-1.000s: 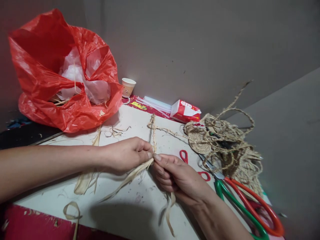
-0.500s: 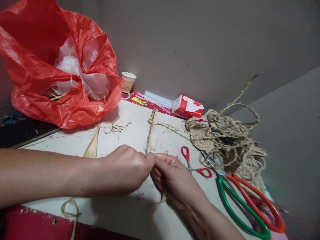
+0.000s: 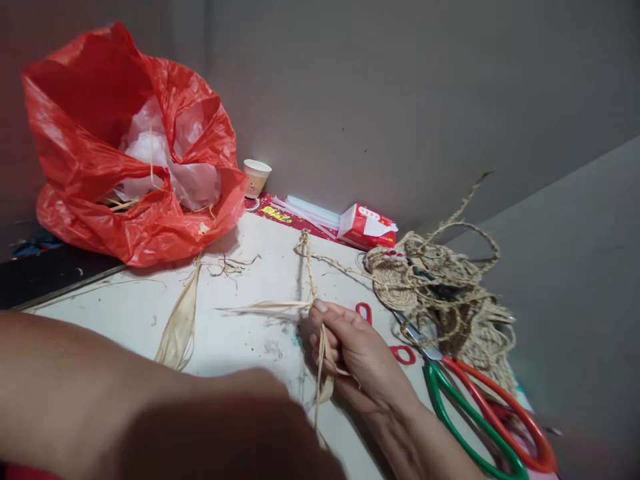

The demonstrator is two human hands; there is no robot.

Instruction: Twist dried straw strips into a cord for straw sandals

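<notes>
The fingers of my right hand (image 3: 345,347) pinch the near end of a thin twisted cord (image 3: 310,270) made of dry husk. One pale husk strip (image 3: 270,306) sticks out leftward from that pinch, and loose strips (image 3: 323,373) hang below it. My left hand (image 3: 250,420) is low in the view, nearer to me, dark and blurred; its fingers are hidden. From the cord's far end a strand runs right to a heap of braided cord (image 3: 470,300). A wide dry husk (image 3: 183,320) lies left of the cord.
A red plastic bag (image 3: 135,227) stands at the back left, beside a paper cup (image 3: 257,177). A red tissue pack (image 3: 367,227) lies at the back. Small red-handled scissors (image 3: 403,354) and large green-and-red scissors (image 3: 450,400) lie right of my right hand.
My left hand has left the cord and moved down toward me. My right hand still pinches the cord, and the loose husk strips now show. The view has shifted slightly.
</notes>
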